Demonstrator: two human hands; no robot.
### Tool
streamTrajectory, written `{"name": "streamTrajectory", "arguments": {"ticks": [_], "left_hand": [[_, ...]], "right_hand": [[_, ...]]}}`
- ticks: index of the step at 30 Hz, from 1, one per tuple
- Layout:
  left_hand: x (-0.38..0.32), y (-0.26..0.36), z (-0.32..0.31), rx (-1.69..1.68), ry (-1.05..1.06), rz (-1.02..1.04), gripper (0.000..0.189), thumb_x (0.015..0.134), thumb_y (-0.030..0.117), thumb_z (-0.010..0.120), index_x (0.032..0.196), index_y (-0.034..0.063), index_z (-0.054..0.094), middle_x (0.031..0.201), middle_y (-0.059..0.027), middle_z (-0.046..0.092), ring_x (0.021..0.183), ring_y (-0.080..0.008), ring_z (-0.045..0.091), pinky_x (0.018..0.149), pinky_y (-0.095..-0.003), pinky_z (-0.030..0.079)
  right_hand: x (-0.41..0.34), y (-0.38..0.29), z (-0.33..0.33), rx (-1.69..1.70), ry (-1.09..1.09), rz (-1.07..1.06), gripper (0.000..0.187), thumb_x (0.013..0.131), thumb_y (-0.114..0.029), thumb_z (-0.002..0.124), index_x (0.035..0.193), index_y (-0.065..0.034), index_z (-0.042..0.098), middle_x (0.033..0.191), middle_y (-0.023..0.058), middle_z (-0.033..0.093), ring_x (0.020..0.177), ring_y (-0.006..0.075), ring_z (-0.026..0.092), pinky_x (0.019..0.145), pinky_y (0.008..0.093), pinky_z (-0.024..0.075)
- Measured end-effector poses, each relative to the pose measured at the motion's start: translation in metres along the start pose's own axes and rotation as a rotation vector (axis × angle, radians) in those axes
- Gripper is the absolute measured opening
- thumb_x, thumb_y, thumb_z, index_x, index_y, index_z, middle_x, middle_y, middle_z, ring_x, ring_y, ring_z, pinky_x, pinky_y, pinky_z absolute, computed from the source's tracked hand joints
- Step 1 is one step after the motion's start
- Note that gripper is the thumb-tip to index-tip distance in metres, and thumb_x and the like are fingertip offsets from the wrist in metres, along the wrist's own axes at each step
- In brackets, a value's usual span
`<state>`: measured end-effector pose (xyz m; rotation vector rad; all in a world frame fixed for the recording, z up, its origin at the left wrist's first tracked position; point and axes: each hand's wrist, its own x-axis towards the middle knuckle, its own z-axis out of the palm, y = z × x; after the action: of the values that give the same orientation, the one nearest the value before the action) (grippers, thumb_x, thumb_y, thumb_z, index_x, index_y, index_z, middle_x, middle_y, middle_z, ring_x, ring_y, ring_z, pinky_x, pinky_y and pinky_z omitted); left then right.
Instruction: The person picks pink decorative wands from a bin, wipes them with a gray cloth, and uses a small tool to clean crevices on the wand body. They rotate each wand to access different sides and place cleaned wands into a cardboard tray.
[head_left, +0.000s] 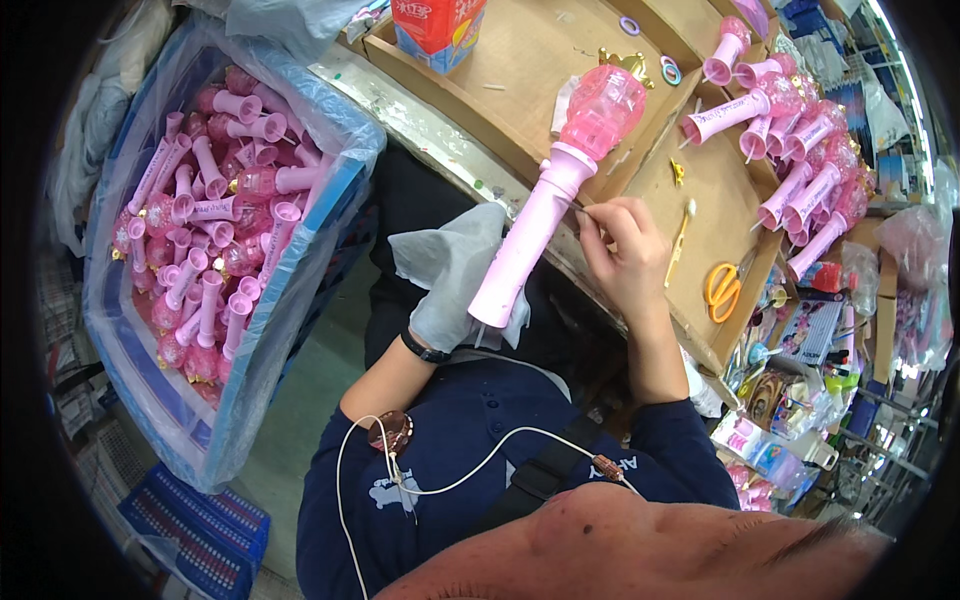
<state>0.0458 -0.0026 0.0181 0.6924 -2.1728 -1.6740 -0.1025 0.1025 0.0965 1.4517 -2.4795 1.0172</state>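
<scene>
A pink toy wand (529, 232) with a clear pink faceted head and a gold crown slants across the picture before me. My left hand (442, 315), in a loose grey glove, holds it near the lower end of the handle. A thin white rod pokes out of that end. My bare right hand (626, 244) is beside the upper handle, thumb and forefinger pinched on a thin dark object, too small to identify. Behind the wand head lies a white piece (561, 105) in a cardboard tray (517, 112).
On my left stands a blue plastic-lined crate (330, 161) of similar wands. More wands (814, 165) lie at the right. Orange-handled scissors (721, 292), a cotton-tipped stick (681, 240) and a small yellow piece (677, 172) lie in a cardboard tray. A red-and-blue carton (439, 34) stands behind.
</scene>
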Motion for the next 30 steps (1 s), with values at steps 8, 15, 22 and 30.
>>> {"name": "streamTrajectory", "arguments": {"ticks": [8, 15, 22, 30], "left_hand": [[-0.006, -0.002, -0.004, -0.094, -0.102, -0.045, 0.018, 0.094, 0.010, 0.054, 0.109, -0.0001, 0.055, 0.082, -0.0050, 0.059, 0.065, -0.0113, 0.063, 0.054, -0.0232, 0.051], [-0.006, 0.015, -0.001, -0.548, -0.007, -0.159, 0.016, 0.084, 0.011, 0.062, 0.080, 0.0021, 0.049, 0.075, -0.0088, 0.049, 0.060, -0.0195, 0.055, 0.052, -0.0295, 0.043], [-0.007, 0.013, -0.004, -0.506, -0.100, -0.172, 0.015, 0.096, 0.014, 0.052, 0.103, 0.0007, 0.051, 0.082, -0.0060, 0.056, 0.064, -0.0115, 0.061, 0.053, -0.0232, 0.050], [-0.001, 0.016, -0.005, -0.355, -0.043, -0.082, 0.011, 0.087, 0.009, 0.060, 0.083, 0.0021, 0.052, 0.076, -0.0069, 0.051, 0.068, -0.0168, 0.058, 0.056, -0.0285, 0.045]], "right_hand": [[-0.006, 0.003, 0.000, 0.063, -0.031, -0.057, 0.010, 0.074, -0.008, 0.072, 0.080, -0.0098, 0.065, 0.077, 0.0059, 0.060, 0.060, 0.0222, 0.061, 0.050, 0.0331, 0.0483], [-0.005, 0.003, -0.003, 0.013, -0.019, -0.033, 0.011, 0.073, -0.009, 0.073, 0.080, -0.0099, 0.064, 0.078, 0.0062, 0.060, 0.061, 0.0226, 0.062, 0.052, 0.0334, 0.0493], [-0.005, 0.001, -0.002, -0.016, 0.001, -0.005, 0.012, 0.075, -0.005, 0.074, 0.084, -0.0062, 0.066, 0.079, 0.0076, 0.062, 0.060, 0.0200, 0.061, 0.053, 0.0301, 0.0491], [-0.005, 0.000, -0.004, 0.014, -0.027, -0.029, 0.011, 0.073, -0.008, 0.073, 0.081, -0.0093, 0.064, 0.076, 0.0048, 0.060, 0.060, 0.0216, 0.061, 0.053, 0.0326, 0.0494]]}}
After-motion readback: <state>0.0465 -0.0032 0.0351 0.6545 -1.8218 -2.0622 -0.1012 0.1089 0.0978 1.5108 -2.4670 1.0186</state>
